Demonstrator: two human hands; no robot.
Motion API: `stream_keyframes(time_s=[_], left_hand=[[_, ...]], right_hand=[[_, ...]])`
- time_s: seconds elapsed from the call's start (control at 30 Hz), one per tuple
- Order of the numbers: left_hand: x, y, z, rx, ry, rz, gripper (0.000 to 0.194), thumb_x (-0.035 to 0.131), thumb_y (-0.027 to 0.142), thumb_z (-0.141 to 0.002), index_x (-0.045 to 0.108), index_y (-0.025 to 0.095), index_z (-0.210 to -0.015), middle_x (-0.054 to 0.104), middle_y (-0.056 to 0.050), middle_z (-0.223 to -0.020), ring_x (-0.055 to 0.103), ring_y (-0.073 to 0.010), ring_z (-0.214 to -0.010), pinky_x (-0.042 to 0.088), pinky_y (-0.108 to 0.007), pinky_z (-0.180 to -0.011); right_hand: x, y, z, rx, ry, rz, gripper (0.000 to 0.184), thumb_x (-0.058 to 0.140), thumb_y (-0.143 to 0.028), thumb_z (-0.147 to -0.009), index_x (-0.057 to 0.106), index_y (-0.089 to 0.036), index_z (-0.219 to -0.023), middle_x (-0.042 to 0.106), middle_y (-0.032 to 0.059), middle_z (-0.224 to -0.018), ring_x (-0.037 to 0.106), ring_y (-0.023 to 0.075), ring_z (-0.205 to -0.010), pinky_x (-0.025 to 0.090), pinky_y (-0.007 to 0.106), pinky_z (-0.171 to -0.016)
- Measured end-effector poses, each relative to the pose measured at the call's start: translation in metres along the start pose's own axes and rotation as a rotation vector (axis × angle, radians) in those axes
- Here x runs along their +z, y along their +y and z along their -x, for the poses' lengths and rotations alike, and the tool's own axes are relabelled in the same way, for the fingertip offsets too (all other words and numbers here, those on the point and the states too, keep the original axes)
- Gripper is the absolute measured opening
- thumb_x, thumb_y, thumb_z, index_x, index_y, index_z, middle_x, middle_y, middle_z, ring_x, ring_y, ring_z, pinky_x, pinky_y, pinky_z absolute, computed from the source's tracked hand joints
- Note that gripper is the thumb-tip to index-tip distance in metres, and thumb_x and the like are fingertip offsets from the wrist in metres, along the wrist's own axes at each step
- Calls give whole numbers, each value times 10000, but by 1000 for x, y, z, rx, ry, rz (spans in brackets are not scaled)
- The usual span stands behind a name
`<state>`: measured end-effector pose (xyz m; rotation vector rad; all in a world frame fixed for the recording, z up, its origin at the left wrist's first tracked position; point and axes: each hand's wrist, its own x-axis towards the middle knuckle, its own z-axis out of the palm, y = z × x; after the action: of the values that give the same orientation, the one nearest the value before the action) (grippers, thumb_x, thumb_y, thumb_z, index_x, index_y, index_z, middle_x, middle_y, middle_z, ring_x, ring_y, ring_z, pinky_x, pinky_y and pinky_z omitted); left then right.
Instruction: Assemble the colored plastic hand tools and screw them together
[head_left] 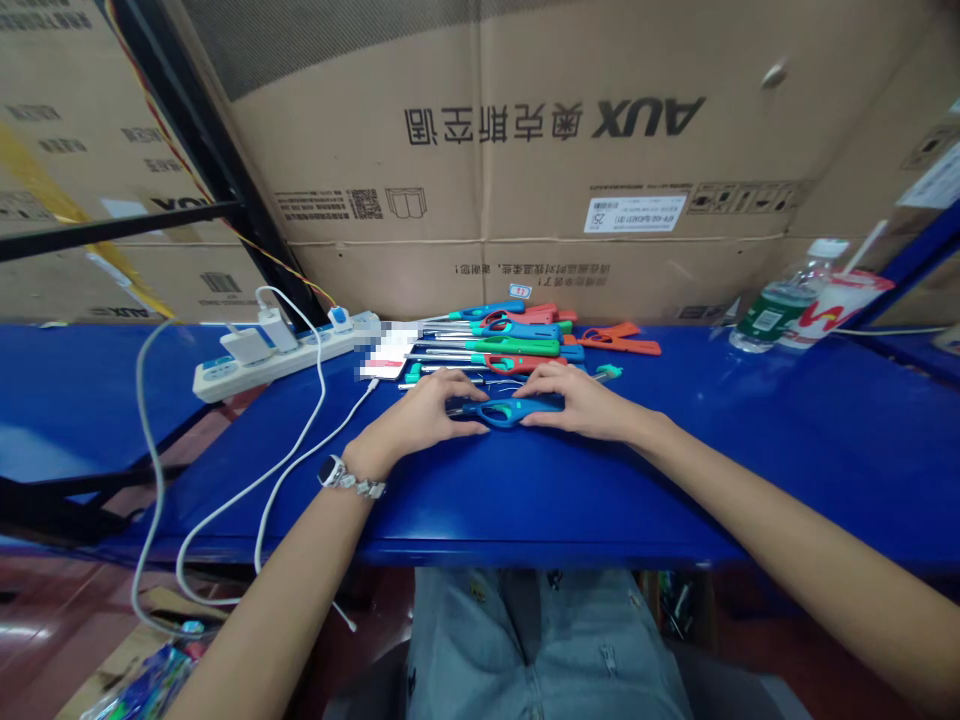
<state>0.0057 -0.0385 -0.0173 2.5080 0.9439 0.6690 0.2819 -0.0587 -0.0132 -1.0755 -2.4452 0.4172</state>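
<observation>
A blue stick lighter (504,412) lies sideways on the blue shelf top, held at both ends. My left hand (431,408) is closed round its metal nozzle side, with thumb and fingers pinching it. Around the handle end, my right hand (576,400) is closed in the same way. Just behind them sits a pile of similar lighters, among them a green lighter (517,347) and a red lighter (525,364), their nozzles pointing left. My hands partly cover the front of the pile.
A white power strip (281,362) with plugs and trailing white cables (296,440) lies at left. A white card or phone (390,352) touches the pile. At right stand a water bottle (780,300) and a red-and-white cup (836,308). Large cardboard boxes (525,170) rise behind.
</observation>
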Motion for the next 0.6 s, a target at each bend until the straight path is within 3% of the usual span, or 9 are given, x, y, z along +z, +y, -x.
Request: stream_keyframes(time_s=[0.27, 0.43, 0.6], left_hand=[[4, -3, -2, -13, -60, 23, 297, 740, 330, -878, 759, 225, -1156, 712, -90, -1088, 661, -242, -991, 532, -433, -918], [4, -2, -1, 0, -77, 2, 319, 686, 310, -895, 754, 223, -1195, 707, -98, -1106, 673, -242, -965, 545, -435, -898], [12, 15, -2, 1, 14, -98, 450, 752, 483, -859, 739, 197, -1207, 680, -124, -1158, 664, -296, -1040, 542, -480, -935]], right_hand=[[2, 5, 1, 11, -19, 4, 346, 781, -367, -875, 751, -248, -1199, 685, 105, -1180, 597, 306, -1184, 447, 526, -1045], [0, 6, 3, 16, -40, -40, 313, 749, -349, -905, 761, -263, -1205, 697, 99, -1195, 638, 279, -1132, 490, 475, -1001], [3, 14, 0, 7, -40, -57, 311, 773, -326, -885, 775, -268, -1191, 695, 81, -1117, 656, 246, -1033, 521, 420, -929]])
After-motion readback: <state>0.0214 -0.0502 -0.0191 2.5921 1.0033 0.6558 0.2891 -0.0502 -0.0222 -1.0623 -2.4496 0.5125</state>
